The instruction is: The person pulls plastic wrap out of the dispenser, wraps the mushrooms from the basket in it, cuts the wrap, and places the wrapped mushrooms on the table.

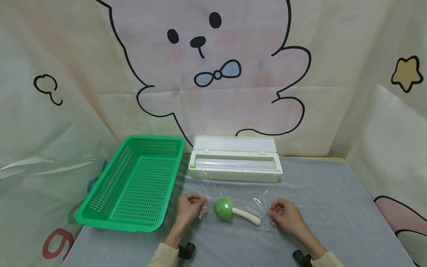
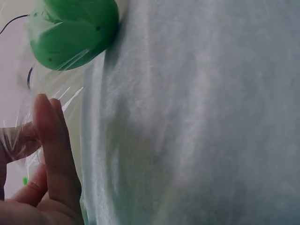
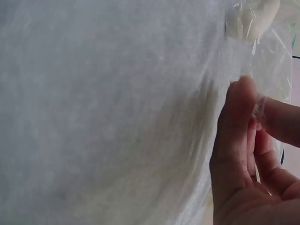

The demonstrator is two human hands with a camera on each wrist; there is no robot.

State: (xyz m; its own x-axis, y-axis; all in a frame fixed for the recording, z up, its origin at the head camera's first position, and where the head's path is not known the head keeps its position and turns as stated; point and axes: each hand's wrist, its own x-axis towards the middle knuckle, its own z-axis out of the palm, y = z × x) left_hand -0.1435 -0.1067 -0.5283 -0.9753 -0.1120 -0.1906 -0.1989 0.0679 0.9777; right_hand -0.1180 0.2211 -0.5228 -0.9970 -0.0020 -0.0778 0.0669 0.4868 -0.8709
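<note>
Grey table [image 1: 337, 207] here, left hand [image 1: 189, 210] and right hand [image 1: 287, 218] each pinching clear film [image 1: 261, 203]. Green-capped mushroom [image 1: 235, 211] lies between them, cap [image 1: 222, 208] near the left, stem [image 1: 247, 215] angled toward the right.

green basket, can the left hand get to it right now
Probably yes: the left hand is near the green basket with nothing standing between, though it pinches clear film it may need to release first.

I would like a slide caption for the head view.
Left hand and right hand pinch clear film over a mushroom in front of an open box.
</note>
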